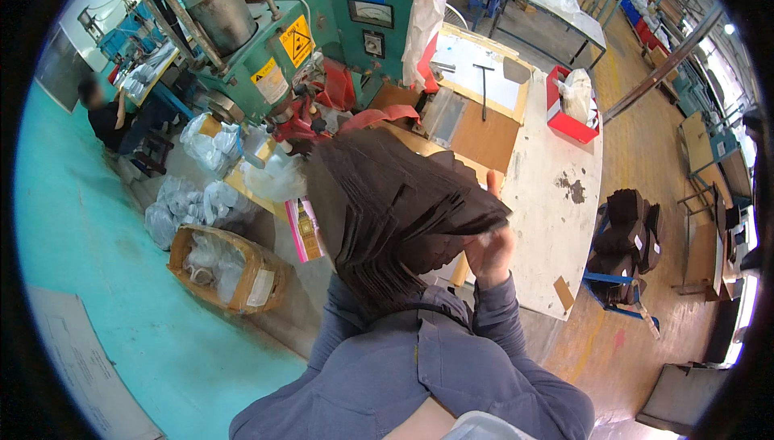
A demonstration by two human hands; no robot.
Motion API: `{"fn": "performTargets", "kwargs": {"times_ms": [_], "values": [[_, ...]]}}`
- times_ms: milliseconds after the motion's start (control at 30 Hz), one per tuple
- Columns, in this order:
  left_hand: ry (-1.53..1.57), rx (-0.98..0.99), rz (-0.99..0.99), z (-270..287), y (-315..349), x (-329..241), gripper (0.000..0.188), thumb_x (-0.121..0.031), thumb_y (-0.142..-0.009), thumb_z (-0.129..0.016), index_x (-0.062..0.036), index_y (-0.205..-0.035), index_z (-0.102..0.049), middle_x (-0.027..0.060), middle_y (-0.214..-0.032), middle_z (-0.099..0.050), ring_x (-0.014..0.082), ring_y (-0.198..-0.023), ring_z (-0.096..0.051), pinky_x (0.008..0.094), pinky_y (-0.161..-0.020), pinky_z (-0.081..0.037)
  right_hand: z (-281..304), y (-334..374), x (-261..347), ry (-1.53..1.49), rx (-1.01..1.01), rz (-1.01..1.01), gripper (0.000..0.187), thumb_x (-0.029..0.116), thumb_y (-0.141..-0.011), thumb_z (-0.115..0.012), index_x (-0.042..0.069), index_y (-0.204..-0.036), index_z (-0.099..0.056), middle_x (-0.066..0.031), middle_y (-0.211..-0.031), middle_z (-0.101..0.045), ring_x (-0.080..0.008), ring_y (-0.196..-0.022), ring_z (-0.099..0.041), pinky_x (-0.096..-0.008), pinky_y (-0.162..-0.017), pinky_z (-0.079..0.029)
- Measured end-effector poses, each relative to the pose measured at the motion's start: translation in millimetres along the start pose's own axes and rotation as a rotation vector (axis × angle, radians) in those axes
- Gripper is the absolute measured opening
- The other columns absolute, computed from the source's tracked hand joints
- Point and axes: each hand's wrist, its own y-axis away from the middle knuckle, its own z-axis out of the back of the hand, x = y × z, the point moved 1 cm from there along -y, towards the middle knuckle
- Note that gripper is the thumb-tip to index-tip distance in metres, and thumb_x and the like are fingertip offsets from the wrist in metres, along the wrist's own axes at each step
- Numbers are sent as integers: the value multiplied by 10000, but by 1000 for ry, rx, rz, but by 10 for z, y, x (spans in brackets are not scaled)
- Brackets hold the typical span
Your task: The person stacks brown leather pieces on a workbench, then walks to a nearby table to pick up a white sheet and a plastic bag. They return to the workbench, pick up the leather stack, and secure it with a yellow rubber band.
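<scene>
A thick stack of dark brown cut pieces [395, 206], thin and sheet-like with fanned edges, is held up in front of my chest. My right hand [490, 253] is closed on the stack's right end, its thumb up along the edge and its other fingers partly hidden. The left forearm [337, 315] reaches up behind the stack, which hides my left hand and its fingers. Just beyond the stack stands a green machine [322, 45] with a metal cylinder. A red strip [379, 118] lies at its front.
On the right, a white worktable [556, 222] carries a red box [574, 105] and a T-shaped tool [484, 89]. At the left are a cardboard carton [230, 271] and plastic bags [189, 206]. A blue cart [617, 279] holds dark bundles. A person [113, 118] sits farther left.
</scene>
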Motion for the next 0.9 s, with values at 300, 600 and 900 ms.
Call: {"fn": "performTargets", "kwargs": {"times_ms": [300, 600, 900], "values": [[-236, 10, -161, 30, 291, -595, 721, -435, -759, -599, -48, -1339, -415, 150, -1290, -502, 325, -1144, -512, 454, -981, -425, 14, 44, -121, -96, 10, -229, 890, 385, -741, -597, 128, -1486, -183, -175, -1479, -295, -291, -1259, -439, -390, -989, -408], [-413, -148, -70, -457, 429, -309, 587, -265, -697, -595, 20, -1203, -507, 173, -1152, -585, 343, -997, -586, 439, -866, -496, 686, 382, -198, -73, -17, -115, 854, 225, -642, -652, 2, -1396, -318, -159, -1379, -422, -342, -1260, -416, -451, -1049, -345], [-382, -188, 197, -620, 154, -139, 471, -209, -765, -577, 36, -1165, -531, 162, -1081, -617, 302, -971, -611, 401, -885, -491, 596, 451, -95, 136, -98, 26, 745, 158, -638, -681, 23, -1319, -413, -131, -1257, -522, -299, -1167, -499, -434, -999, -382]]}}
